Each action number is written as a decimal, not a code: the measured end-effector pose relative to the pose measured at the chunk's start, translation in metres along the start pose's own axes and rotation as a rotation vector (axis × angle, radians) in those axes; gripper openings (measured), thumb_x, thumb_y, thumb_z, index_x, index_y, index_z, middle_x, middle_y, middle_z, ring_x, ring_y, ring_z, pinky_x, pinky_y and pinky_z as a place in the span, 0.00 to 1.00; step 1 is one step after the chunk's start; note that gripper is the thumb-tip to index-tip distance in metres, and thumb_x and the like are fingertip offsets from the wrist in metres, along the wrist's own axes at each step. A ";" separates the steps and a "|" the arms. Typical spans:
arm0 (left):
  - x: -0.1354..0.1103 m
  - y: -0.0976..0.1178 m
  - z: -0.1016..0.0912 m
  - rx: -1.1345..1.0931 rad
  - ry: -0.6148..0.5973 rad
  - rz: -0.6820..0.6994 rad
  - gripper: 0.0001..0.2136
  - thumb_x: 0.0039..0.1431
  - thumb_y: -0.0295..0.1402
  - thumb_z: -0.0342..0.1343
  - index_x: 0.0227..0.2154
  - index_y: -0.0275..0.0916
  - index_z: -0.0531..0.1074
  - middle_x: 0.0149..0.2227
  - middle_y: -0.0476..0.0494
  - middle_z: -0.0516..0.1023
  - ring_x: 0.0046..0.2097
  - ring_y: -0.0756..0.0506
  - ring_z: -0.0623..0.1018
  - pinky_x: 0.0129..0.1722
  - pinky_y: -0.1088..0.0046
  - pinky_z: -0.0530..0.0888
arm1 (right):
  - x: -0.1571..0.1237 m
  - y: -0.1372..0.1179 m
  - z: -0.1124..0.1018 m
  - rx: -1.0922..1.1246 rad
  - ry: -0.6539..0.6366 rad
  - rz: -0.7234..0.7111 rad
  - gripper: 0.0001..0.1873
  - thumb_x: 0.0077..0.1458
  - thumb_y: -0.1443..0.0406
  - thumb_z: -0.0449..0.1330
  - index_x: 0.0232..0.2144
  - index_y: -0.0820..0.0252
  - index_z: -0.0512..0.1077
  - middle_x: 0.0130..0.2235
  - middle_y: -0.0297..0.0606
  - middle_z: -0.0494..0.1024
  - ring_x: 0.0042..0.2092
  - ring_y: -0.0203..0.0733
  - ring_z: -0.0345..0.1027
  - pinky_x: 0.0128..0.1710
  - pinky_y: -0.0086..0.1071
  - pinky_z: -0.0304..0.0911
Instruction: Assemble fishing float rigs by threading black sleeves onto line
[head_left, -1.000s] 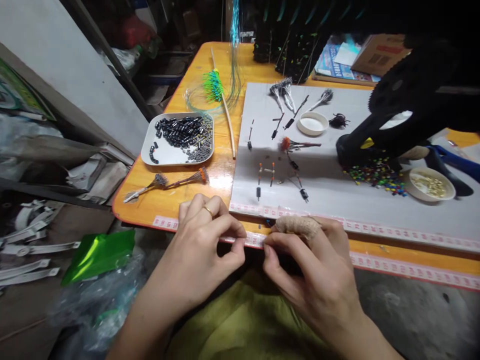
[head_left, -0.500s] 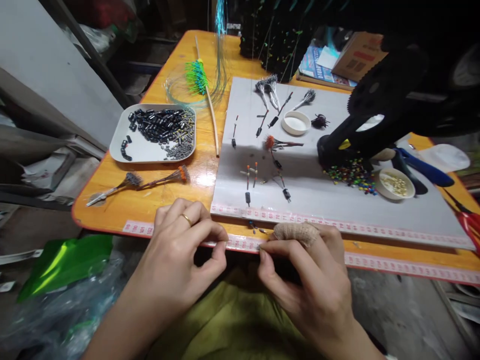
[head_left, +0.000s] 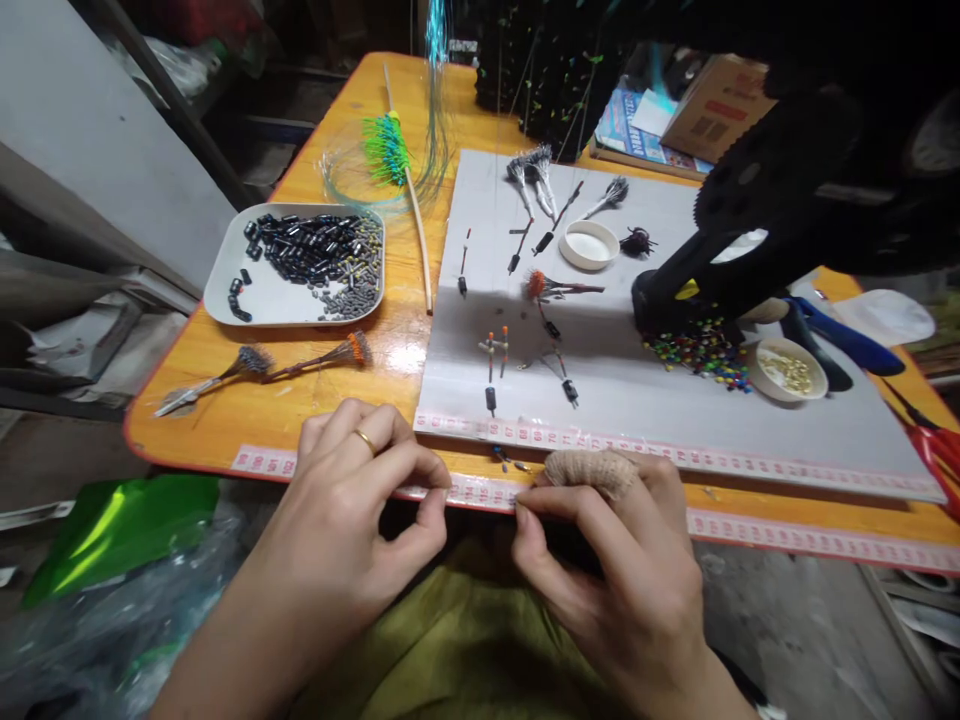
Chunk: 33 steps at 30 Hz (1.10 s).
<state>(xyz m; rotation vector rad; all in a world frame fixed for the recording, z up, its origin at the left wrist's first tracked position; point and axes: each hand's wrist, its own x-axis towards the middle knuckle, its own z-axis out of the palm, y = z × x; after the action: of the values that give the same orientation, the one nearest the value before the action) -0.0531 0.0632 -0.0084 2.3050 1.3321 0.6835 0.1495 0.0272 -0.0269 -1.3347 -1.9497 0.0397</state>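
Note:
At the table's front edge, my left hand [head_left: 360,515] has thumb and index finger pinched together, and a ring shows on one finger. A short gap to the right, my right hand [head_left: 619,560] pinches in the same way, with a beige cloth wrap [head_left: 589,470] on a finger. Whatever lies between the fingertips is too small or thin to make out. Between and under the hands runs a pink-and-white measuring tape [head_left: 481,494] stuck along the edge. A few tiny dark and gold pieces [head_left: 501,460] lie just beyond it, near my right fingertips.
A grey board [head_left: 480,330] bears fishing-float parts, bundles, a white lid [head_left: 590,245], coloured beads [head_left: 697,355] and a dish of gold bits [head_left: 787,370]. At left stands a white tray [head_left: 225,300] of black and grey pieces. A black machine [head_left: 750,190] rises at right, beside red scissors [head_left: 934,450].
The whole view has shifted slightly, so the table and its things sit a little further left. Both hands keep their pinched pose at the edge, with almost no movement of their own.

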 end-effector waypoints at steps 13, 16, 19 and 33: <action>-0.003 0.000 -0.004 -0.012 0.010 -0.026 0.06 0.58 0.23 0.57 0.29 0.39 0.74 0.30 0.47 0.71 0.39 0.42 0.69 0.40 0.60 0.61 | -0.003 0.002 0.002 -0.065 -0.002 -0.040 0.05 0.56 0.73 0.65 0.30 0.61 0.76 0.34 0.40 0.78 0.39 0.45 0.65 0.42 0.39 0.61; -0.008 0.000 -0.003 -0.011 0.095 0.032 0.06 0.59 0.22 0.58 0.31 0.40 0.73 0.32 0.47 0.71 0.39 0.43 0.69 0.40 0.61 0.61 | -0.003 -0.001 -0.001 -0.085 0.041 -0.045 0.05 0.57 0.73 0.65 0.33 0.59 0.76 0.35 0.39 0.77 0.40 0.44 0.66 0.45 0.38 0.62; -0.021 0.007 0.004 -0.076 0.245 0.075 0.10 0.56 0.18 0.59 0.34 0.41 0.72 0.34 0.48 0.71 0.39 0.44 0.70 0.41 0.63 0.65 | -0.002 -0.007 -0.008 0.078 0.058 -0.014 0.08 0.56 0.75 0.62 0.35 0.58 0.74 0.36 0.37 0.76 0.41 0.40 0.70 0.43 0.33 0.67; -0.019 0.054 0.030 -1.242 0.102 -0.363 0.09 0.66 0.39 0.58 0.36 0.46 0.83 0.39 0.46 0.77 0.34 0.51 0.74 0.35 0.77 0.72 | -0.015 -0.023 -0.024 1.322 -0.330 0.777 0.07 0.62 0.62 0.62 0.33 0.59 0.70 0.32 0.35 0.77 0.24 0.28 0.66 0.21 0.20 0.63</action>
<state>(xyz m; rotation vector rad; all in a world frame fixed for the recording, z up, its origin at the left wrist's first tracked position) -0.0063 0.0185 -0.0068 1.0234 0.8767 1.0800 0.1480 -0.0042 -0.0084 -1.0055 -0.9958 1.6627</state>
